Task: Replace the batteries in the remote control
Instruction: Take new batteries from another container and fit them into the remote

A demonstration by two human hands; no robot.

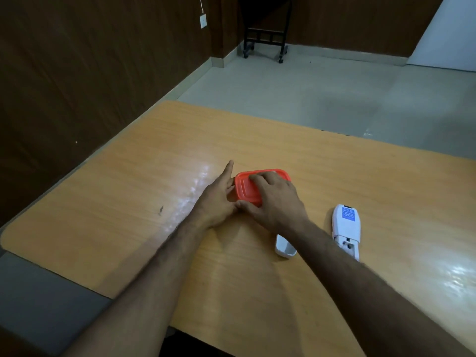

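Observation:
A small box with an orange lid [247,186] sits in the middle of the wooden table [154,155]. My right hand [273,199] lies on top of the lid, its fingers and thumb gripping the lid's edges. My left hand [219,199] presses against the box's left side with the index finger stretched out. A white remote control [346,225] lies face down to the right, with a blue label and its battery compartment uncovered. The white battery cover [284,247] lies beside it, partly behind my right forearm. No batteries are visible.
The table's far edge runs close behind the box, with grey floor beyond it. A dark wooden wall stands on the left. A black wheeled stand [265,45] is far back. A grey surface [38,300] adjoins the table's near-left corner.

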